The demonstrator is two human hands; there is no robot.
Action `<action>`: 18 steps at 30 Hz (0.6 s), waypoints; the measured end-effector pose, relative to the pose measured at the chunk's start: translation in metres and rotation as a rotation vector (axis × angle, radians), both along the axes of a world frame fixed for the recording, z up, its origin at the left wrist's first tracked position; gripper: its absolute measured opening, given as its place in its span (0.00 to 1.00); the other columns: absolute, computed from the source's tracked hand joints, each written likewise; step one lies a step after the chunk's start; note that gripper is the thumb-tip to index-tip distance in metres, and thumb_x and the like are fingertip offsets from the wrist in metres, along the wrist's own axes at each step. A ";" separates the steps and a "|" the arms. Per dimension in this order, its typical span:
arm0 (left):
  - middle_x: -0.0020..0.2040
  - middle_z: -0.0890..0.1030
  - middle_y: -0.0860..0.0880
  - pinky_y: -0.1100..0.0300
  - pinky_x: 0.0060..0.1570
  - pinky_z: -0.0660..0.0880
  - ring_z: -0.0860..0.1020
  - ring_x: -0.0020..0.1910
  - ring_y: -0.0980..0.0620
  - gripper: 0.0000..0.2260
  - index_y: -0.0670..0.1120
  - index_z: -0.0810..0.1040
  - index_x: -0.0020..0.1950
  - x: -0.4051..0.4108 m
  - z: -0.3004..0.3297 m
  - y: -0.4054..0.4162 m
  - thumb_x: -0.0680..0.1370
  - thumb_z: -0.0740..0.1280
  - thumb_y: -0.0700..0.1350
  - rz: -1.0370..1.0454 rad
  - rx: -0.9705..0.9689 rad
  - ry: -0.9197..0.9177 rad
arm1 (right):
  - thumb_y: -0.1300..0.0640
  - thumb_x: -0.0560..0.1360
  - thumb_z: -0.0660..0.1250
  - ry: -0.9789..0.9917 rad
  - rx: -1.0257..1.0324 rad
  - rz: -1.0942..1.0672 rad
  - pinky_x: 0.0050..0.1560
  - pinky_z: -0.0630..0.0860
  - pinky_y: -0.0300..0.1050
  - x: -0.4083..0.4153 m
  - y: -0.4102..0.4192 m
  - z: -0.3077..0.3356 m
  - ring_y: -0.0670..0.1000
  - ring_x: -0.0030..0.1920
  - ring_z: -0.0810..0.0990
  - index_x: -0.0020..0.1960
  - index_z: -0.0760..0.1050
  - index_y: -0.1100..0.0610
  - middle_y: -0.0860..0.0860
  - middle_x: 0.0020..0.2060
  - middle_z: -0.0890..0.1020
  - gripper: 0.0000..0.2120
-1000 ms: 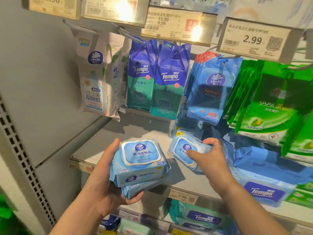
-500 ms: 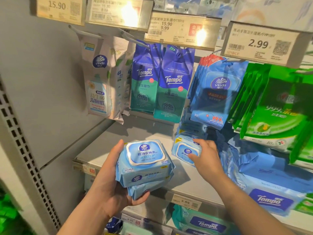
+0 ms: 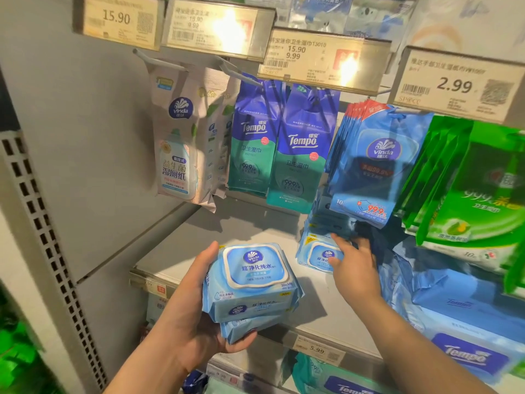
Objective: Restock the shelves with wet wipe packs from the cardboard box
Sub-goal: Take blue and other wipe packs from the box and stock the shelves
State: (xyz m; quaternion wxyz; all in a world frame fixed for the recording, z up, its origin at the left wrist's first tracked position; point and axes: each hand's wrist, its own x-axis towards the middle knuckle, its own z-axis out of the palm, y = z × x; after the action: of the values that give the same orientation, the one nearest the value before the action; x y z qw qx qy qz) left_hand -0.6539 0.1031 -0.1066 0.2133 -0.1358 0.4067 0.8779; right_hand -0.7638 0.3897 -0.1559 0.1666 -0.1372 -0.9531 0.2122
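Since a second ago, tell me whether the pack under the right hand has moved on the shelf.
Yes. The pack under the right hand has gone deeper onto the shelf, away from its front edge toward the hanging blue Vinda packs.

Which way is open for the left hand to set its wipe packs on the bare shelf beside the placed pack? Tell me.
Probably straight ahead, yes. The left hand holds two stacked wipe packs just before the shelf, whose left part lies bare. The right hand and the placed pack sit further right, apart from that path.
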 end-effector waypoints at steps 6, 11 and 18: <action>0.57 0.85 0.38 0.44 0.49 0.76 0.83 0.52 0.34 0.31 0.49 0.89 0.52 0.001 0.002 -0.001 0.63 0.70 0.71 -0.002 0.008 -0.002 | 0.54 0.79 0.69 -0.073 0.041 -0.053 0.68 0.71 0.60 0.005 -0.010 0.012 0.63 0.68 0.67 0.77 0.67 0.41 0.52 0.73 0.62 0.28; 0.52 0.86 0.38 0.44 0.49 0.75 0.84 0.46 0.36 0.23 0.50 0.89 0.45 0.000 0.004 0.000 0.65 0.70 0.67 -0.046 0.016 0.058 | 0.46 0.77 0.68 0.088 0.184 0.001 0.71 0.59 0.57 0.027 -0.035 0.028 0.60 0.71 0.59 0.73 0.71 0.48 0.55 0.72 0.67 0.26; 0.48 0.86 0.38 0.43 0.51 0.74 0.84 0.41 0.38 0.22 0.48 0.89 0.40 0.001 0.008 0.002 0.64 0.70 0.65 -0.081 -0.001 0.082 | 0.44 0.82 0.61 -0.010 -0.501 0.276 0.41 0.74 0.46 0.070 -0.065 0.062 0.47 0.41 0.82 0.49 0.80 0.47 0.44 0.40 0.84 0.11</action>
State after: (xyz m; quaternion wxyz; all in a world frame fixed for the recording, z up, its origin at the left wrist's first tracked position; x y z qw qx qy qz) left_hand -0.6533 0.1052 -0.0986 0.2319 -0.0832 0.4206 0.8731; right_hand -0.6941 0.3243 -0.0942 0.0926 -0.0442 -0.8815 0.4609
